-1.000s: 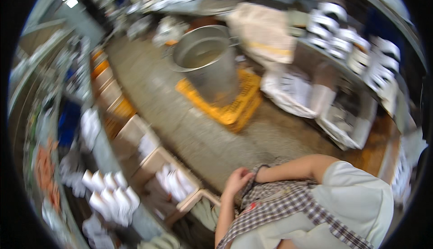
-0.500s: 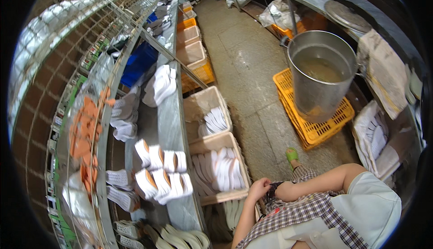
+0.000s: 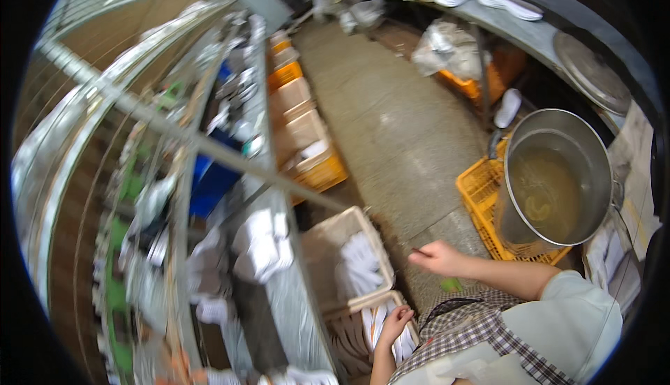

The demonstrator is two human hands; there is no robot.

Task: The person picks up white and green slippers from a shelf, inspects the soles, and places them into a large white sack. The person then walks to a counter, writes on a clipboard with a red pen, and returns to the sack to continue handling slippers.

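Observation:
My right hand (image 3: 438, 258) reaches out over the floor, closed, with a small dark tip poking from its fingers. What that tip belongs to is too small to make out. Beside my waist, my left hand (image 3: 396, 325) has its fingers curled in, and whatever they may hold is hidden. It hangs over the edge of a pale lined crate (image 3: 356, 306) with white and brownish shoe soles standing in rows. Just beyond is another crate (image 3: 368, 220) with white soles (image 3: 360, 262).
A metal bench (image 3: 296, 301) runs along the left, bearing white sole stacks (image 3: 264, 245); a slanting metal bar (image 3: 230, 161) crosses it. At right, a large steel pot (image 3: 555, 175) of cloudy liquid stands on yellow crates (image 3: 476, 203). A shelf with soles (image 3: 509, 4) lines the far right.
My right hand has left my waist and stretched forward. My left hand has dropped a little nearer, apart from the right. The view has shifted, so the crates and pot appear lower.

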